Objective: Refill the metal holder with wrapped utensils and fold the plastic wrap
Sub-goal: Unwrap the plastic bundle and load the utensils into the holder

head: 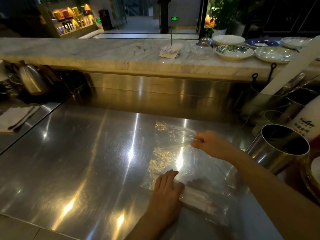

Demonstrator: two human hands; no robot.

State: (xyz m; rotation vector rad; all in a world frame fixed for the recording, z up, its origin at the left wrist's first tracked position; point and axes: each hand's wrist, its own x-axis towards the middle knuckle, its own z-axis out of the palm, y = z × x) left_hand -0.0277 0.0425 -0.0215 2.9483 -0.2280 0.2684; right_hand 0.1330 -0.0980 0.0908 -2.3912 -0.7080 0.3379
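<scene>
A clear, crinkled plastic bag with a thin red strip along its far edge (174, 153) lies flat on the brushed stainless-steel counter (78, 161), right of centre and close to the person. At its near end, a small bundle of white wrapped utensils (197, 196) shows inside the plastic.

The left hand (167, 185) rests palm-down and open on the near part of the bag, fingers spread flat, pinning it beside the bundle. The right hand (207, 142) is closed in a pinch on the bag's far right edge, just below the red strip, with the film lifted slightly there.

To the right, near the bag but not touching it, stands the round, open-topped, polished metal holder (278, 149). Its interior is dark; whether it holds any utensils cannot be told. A white bottle with dark printed lettering (306, 122) stands behind it. Beyond the counter, patterned ceramic plates (233, 51) sit on a pale marble ledge (86, 51).

Judgement: the folding step is in hand, with the refill seemingly set aside. The next move calls for carrying the pinched far edge toward the near end while the left hand holds the film taut and flat. The film looks thin and slippery on polished steel, so loss of the anchor would likely bunch the fold.
</scene>
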